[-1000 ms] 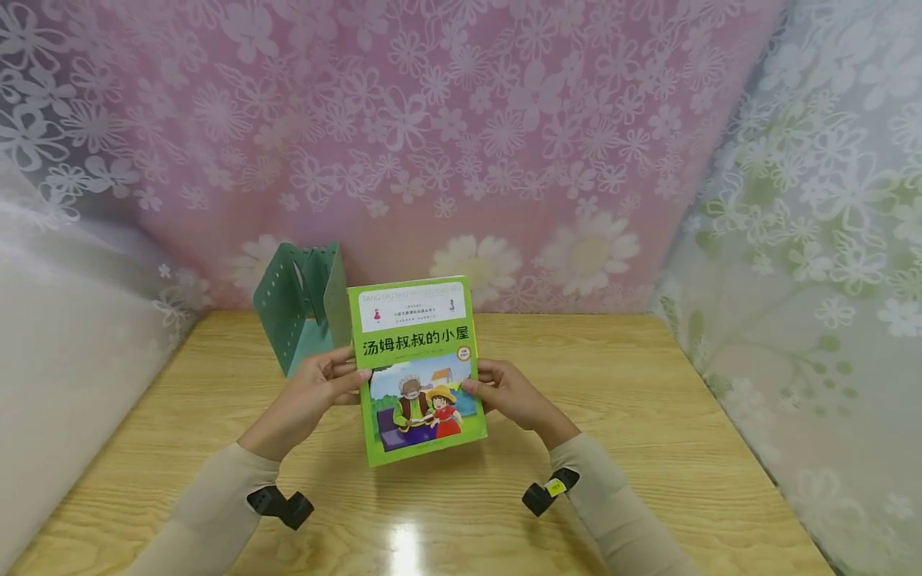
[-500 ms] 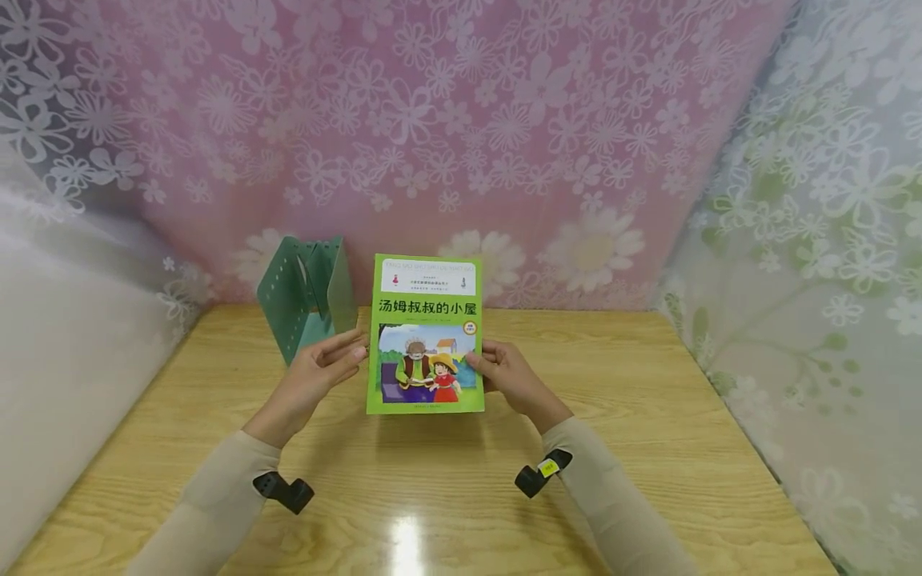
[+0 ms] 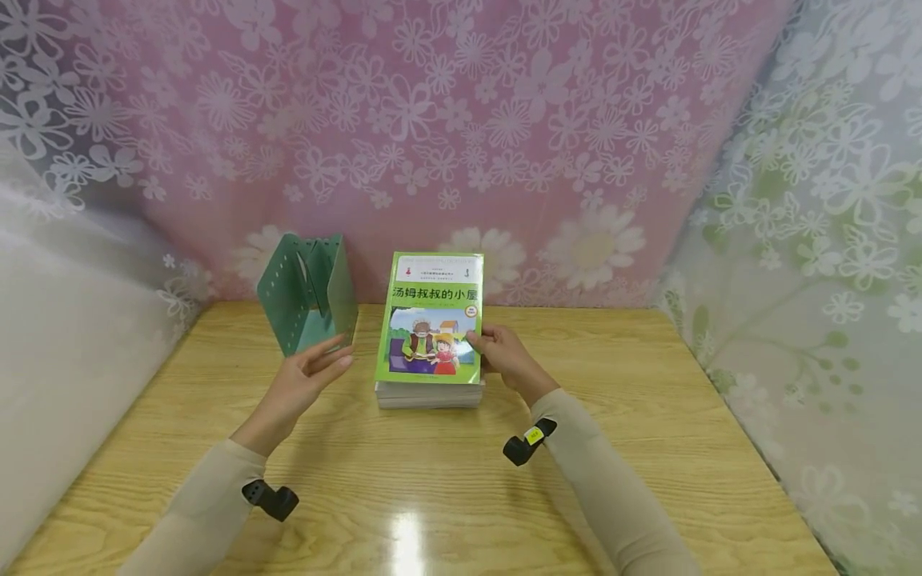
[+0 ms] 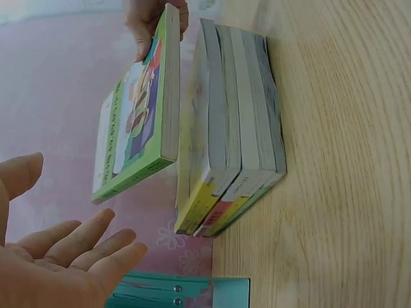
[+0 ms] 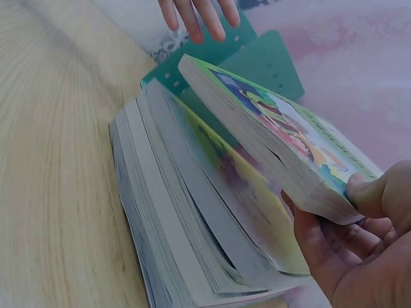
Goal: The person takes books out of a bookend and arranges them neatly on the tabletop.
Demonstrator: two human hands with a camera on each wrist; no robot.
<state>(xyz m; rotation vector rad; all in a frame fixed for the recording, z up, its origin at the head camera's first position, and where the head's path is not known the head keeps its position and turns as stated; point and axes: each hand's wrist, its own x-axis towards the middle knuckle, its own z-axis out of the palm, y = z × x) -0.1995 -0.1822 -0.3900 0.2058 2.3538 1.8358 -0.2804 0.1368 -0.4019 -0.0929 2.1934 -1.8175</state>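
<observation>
A green picture book [image 3: 426, 292] with an illustrated cover hangs just above a stack of several books [image 3: 430, 397]. My right hand [image 3: 513, 360] grips the book's right edge, thumb on the cover and fingers underneath, as the right wrist view shows. In the left wrist view, a gap parts the green book [image 4: 138, 119] from the stack [image 4: 234, 109], which lies flat on the table. Left of the book, my left hand [image 3: 294, 392] is off it, fingers extended and holding nothing. The stack's top cover, yellowish in the right wrist view, is mostly hidden from the head view.
A green perforated metal book stand [image 3: 306, 292] stands at the back left of the wooden table [image 3: 612, 448], close behind my left hand. A pink flowered curtain [image 3: 461, 144] hangs behind the table, and pale flowered cloth [image 3: 807, 280] borders its right side.
My left hand has let go of the green book and drawn away to the left. The book, now in my right hand alone, has shifted back and slightly right, revealing the stack beneath.
</observation>
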